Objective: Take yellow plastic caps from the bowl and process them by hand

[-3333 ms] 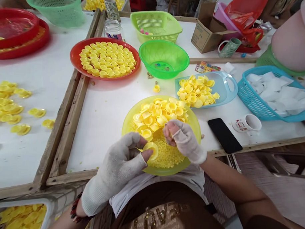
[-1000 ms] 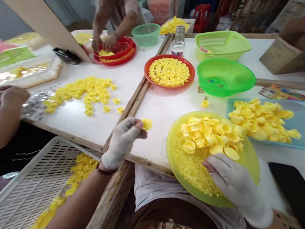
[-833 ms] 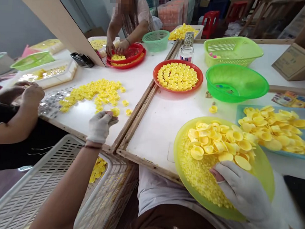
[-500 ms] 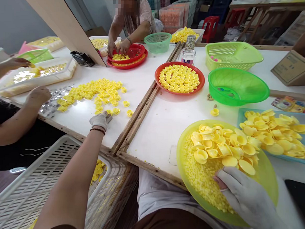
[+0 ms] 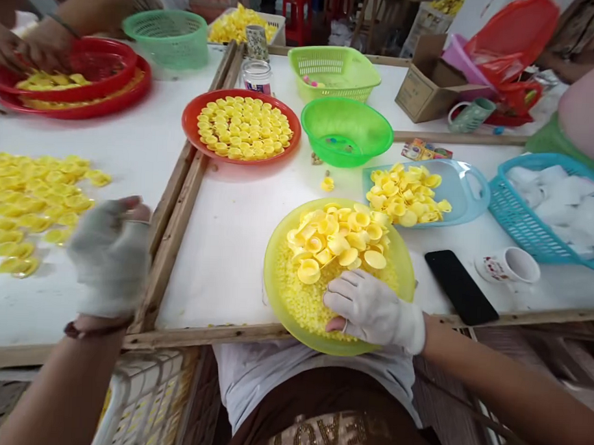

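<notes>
My left hand (image 5: 111,258), in a white fingerless glove, is raised over the left table beside scattered yellow cup-shaped plastic pieces (image 5: 39,194). Its fingers are curled with the bare fingertips close together; what they hold, if anything, is hidden. My right hand (image 5: 372,306), gloved too, lies in a yellow bowl (image 5: 274,280), fingers bent and pressed together over small yellow pellets (image 5: 304,306). Whether pellets are in its grip cannot be seen. Larger yellow cups (image 5: 345,234) are heaped on the pellets at the bowl's far side, just beyond my right fingers.
An orange-red plate (image 5: 188,124) of yellow cups, a green bowl (image 5: 349,124) and a blue tray (image 5: 466,189) of cups stand beyond. Right are a phone (image 5: 458,286), a mug (image 5: 507,265) and a blue basket (image 5: 521,211). A wooden strip (image 5: 175,225) divides the tables. Another person's hands (image 5: 40,45) work at a red tray.
My left hand has lifted off the scattered pieces and drawn back, its fingers now curled. The right hand stays in the yellow bowl. The view has swung right.
</notes>
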A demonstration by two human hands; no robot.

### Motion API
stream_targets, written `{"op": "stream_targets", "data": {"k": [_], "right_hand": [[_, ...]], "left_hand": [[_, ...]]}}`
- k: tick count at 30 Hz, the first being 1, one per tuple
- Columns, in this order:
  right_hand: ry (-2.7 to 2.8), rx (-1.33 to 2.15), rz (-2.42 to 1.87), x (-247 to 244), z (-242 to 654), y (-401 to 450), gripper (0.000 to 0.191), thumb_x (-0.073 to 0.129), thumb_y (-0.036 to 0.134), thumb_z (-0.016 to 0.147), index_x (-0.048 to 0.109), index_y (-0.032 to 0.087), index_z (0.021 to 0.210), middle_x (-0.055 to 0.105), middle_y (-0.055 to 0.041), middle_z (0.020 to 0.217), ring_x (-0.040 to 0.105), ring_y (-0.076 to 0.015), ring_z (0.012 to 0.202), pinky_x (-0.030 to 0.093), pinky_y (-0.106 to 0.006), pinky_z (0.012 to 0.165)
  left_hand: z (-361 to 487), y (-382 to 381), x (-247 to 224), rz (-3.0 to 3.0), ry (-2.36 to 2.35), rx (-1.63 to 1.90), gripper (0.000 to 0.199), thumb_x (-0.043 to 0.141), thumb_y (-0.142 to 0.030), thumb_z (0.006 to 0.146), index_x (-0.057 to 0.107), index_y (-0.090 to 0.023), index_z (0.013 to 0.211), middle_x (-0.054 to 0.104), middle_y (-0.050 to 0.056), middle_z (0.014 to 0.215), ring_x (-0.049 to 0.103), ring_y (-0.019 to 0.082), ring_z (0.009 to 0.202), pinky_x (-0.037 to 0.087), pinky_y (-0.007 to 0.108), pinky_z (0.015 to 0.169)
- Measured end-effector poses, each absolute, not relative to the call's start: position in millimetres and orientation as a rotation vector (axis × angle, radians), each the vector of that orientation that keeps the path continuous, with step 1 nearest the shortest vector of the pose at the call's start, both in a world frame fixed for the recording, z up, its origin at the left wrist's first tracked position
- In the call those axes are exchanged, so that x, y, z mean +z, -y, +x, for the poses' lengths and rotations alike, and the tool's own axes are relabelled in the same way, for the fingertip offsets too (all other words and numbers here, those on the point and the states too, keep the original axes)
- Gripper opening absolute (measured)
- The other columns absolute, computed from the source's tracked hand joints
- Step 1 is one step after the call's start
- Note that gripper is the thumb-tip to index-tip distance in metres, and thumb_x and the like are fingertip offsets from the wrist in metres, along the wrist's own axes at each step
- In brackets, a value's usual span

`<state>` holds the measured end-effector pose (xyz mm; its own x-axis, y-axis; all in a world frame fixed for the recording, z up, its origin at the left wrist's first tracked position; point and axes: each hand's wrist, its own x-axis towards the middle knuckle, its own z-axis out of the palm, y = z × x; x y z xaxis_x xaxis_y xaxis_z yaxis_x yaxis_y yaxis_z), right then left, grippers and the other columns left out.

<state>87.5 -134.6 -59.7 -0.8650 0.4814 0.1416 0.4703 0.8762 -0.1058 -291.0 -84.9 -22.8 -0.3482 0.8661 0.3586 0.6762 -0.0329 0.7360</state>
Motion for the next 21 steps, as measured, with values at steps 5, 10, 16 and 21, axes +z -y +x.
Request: {"op": "stream_targets", "data": {"k": [5,10,16,21], "right_hand": [[2.752,-0.041,-0.760,-72,83,134,0.035,0.041,0.042,0.105,0.061,0.021,0.085,0.057,-0.0029,0.069,0.044,-0.0199,0.062,0.028,-0.035,0.057],[2.658,0.212,-0.742,-63,87,138,0.032,0.044,0.033,0.104,0.059,0.020,0.078,0.059,-0.0026,0.070,0.052,-0.0179,0.063,0.034,-0.034,0.058],[2.228,0.740,-0.996,-64,103,131,0.026,0.052,0.031,0.100,0.055,0.023,0.076,0.052,0.0021,0.063,0.050,-0.0137,0.054,0.039,-0.029,0.052],[1.491,1.412,-1.091,-52,90,130,0.032,0.057,0.045,0.096,0.056,0.023,0.073,0.047,0.0018,0.060,0.043,-0.0132,0.049,0.034,-0.027,0.045]], "left_hand": [[-195,110,-22,2.112,-1.547,1.157,0.017,0.064,-0.034,0.092,0.071,-0.017,0.093,0.070,0.005,0.099,0.065,0.018,0.091,0.053,0.033,0.083],[-144,128,-32,2.293,-1.528,0.833,0.024,0.069,-0.035,0.090,0.069,-0.017,0.106,0.065,0.008,0.100,0.063,0.021,0.090,0.052,0.035,0.080],[-137,136,-40,2.466,-1.529,0.637,0.029,0.068,-0.049,0.089,0.070,-0.021,0.097,0.062,0.007,0.102,0.059,0.021,0.089,0.048,0.036,0.077],[-129,145,-45,2.533,-1.551,0.600,0.024,0.062,-0.042,0.093,0.070,-0.022,0.105,0.061,0.008,0.104,0.058,0.021,0.089,0.047,0.036,0.075]]}}
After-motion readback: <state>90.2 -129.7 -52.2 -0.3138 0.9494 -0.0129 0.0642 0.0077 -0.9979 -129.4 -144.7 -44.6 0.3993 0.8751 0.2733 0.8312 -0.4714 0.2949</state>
